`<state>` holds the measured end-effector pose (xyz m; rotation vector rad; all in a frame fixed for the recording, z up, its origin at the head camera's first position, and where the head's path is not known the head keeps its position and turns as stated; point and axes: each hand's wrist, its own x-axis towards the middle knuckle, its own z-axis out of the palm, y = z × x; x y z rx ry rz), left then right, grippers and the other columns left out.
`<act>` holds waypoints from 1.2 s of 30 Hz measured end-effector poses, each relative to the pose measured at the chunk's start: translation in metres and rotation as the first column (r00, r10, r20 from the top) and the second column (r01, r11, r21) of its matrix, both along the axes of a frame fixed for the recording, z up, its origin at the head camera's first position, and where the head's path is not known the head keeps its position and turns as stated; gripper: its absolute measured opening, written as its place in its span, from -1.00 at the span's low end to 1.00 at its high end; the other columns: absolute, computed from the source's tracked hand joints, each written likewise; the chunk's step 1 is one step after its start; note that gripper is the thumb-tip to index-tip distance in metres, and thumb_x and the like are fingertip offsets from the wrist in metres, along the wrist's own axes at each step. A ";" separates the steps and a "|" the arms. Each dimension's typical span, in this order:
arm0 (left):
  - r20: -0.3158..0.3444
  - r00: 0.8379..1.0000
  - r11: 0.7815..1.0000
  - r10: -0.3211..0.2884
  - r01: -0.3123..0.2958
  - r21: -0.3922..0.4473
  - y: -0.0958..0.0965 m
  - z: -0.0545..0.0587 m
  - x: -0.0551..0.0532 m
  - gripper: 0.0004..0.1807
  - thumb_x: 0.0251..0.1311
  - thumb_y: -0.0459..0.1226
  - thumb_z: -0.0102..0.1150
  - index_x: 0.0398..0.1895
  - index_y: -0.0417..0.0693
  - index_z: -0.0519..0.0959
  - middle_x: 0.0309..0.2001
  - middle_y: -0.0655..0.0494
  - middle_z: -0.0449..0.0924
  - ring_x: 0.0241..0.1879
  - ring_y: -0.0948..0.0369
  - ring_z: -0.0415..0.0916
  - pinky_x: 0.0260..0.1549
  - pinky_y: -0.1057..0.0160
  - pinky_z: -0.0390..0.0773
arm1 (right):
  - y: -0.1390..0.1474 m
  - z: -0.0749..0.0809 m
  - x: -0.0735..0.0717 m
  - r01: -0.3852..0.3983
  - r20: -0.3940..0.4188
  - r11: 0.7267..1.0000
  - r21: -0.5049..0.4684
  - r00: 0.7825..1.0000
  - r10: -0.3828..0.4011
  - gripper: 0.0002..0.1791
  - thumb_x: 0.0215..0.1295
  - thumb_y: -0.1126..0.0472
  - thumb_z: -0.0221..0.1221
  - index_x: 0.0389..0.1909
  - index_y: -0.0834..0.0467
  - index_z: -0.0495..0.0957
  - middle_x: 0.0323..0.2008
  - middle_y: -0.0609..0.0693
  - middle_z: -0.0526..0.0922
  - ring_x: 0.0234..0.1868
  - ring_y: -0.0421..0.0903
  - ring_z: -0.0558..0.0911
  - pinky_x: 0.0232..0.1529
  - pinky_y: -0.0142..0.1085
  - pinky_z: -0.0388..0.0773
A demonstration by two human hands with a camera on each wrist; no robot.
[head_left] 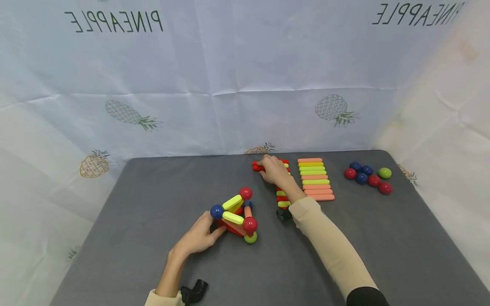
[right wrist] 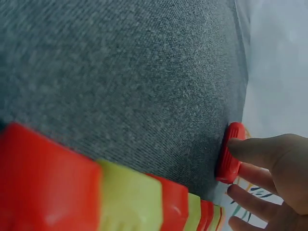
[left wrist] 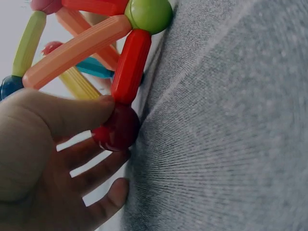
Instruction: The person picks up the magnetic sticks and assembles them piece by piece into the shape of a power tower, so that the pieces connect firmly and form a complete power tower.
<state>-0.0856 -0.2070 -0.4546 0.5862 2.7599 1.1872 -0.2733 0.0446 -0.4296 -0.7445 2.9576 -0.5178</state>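
A ball-and-stick frame of coloured magnetic sticks and balls stands on the table, left of the stick rows. My left hand holds its lower left corner. In the left wrist view the thumb and fingers pinch a dark red ball where a red stick joins it. Farther back, my right hand is at the far end of a row of red and yellow sticks. The right wrist view shows its thumb and index finger pinching a red stick. The hand partly covers that row in the head view.
To the right lies a second row of orange and yellow-green sticks. Several loose balls, blue, red and green, sit near the right edge of the grey table. A white pineapple-print cloth hangs behind the table.
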 end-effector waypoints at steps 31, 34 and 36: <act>-0.171 0.911 0.923 0.377 -0.384 -0.014 0.009 -0.006 -0.005 -0.68 0.13 -0.24 0.50 -0.05 -0.09 0.71 -0.17 -0.02 0.78 -0.21 0.09 0.70 -0.21 0.04 0.67 | 0.022 0.054 0.052 -0.254 -0.329 0.911 -0.324 0.933 0.143 -0.70 0.26 0.28 0.39 0.01 0.17 0.70 -0.13 0.09 0.71 -0.16 0.02 0.64 -0.15 -0.13 0.66; -0.178 0.897 0.912 0.406 -0.411 0.009 0.007 -0.002 -0.004 -0.61 0.16 -0.29 0.45 0.07 -0.14 0.68 -0.13 -0.05 0.78 -0.22 0.06 0.72 -0.21 0.00 0.68 | 0.024 0.067 0.066 -0.353 -0.401 0.858 -0.372 0.895 0.195 -0.69 0.20 0.27 0.44 -0.02 0.15 0.72 -0.14 0.05 0.71 -0.13 -0.01 0.64 -0.15 -0.18 0.67; -0.160 0.903 0.917 0.399 -0.398 0.038 0.004 0.006 -0.003 -0.48 0.11 -0.35 0.40 0.20 -0.18 0.61 -0.05 -0.08 0.77 -0.18 0.02 0.71 -0.17 -0.06 0.67 | 0.025 0.074 0.075 -0.436 -0.446 0.817 -0.377 0.859 0.253 -0.69 0.16 0.30 0.46 -0.05 0.16 0.73 -0.14 0.04 0.71 -0.10 -0.04 0.64 -0.15 -0.22 0.67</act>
